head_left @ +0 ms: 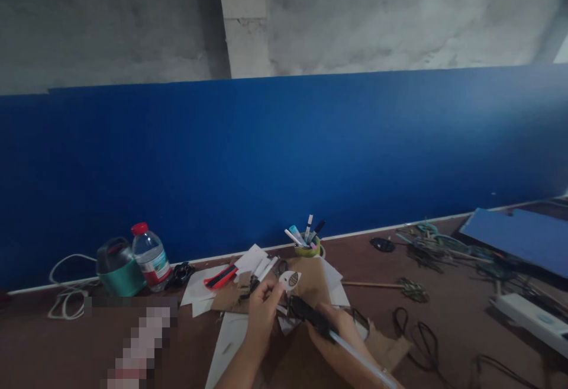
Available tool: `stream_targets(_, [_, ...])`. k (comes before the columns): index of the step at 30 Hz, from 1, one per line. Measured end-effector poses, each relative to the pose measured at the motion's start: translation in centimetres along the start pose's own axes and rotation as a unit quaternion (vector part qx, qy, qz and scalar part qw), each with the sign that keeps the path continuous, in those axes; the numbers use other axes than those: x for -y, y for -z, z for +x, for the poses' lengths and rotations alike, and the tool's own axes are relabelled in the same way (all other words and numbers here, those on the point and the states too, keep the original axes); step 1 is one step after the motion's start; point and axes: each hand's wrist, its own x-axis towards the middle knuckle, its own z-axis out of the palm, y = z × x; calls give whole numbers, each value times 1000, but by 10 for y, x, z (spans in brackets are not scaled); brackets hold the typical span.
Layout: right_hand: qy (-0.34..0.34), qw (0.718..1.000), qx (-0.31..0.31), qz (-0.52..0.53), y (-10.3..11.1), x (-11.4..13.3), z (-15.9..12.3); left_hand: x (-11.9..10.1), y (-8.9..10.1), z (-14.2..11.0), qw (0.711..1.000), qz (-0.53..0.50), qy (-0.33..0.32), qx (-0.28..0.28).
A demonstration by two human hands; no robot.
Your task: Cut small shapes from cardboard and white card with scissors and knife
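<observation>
My left hand (261, 309) pinches a small white paper cutout (291, 280), pointed at one end and marked with dark lines. Close to its right, my right hand (341, 333) is wrapped round a black hot glue gun (310, 316). A long translucent glue stick (361, 358) runs out of the gun's back toward the lower right. The gun's nose points at the cutout; whether they touch, I cannot tell. Beneath both hands lie brown cardboard (314, 276) and white paper sheets (228, 341). A red and black utility knife (220, 277) rests on paper left of my left hand.
Behind the hands stands a green holder (307, 250) of pens. At left are a red-capped water bottle (151, 259), a teal container (120, 273) and a white cable (71, 306). Twisted cords (439, 247), a white power strip (530, 321) and a blue board (517, 238) occupy the right.
</observation>
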Motion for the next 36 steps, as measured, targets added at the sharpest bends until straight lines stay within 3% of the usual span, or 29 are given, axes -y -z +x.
stream_targets(24, [-20, 1000, 10, -12, 0, -1, 1, 3, 1, 2, 1000, -10, 7, 5])
stream_targets(32, [33, 997, 35, -52, -3, -7, 1, 11, 4, 7, 1000, 5, -3, 15])
stream_targets(36, [57, 994, 10, -97, 1, -14, 1, 13, 5, 9, 1000, 3, 5, 9])
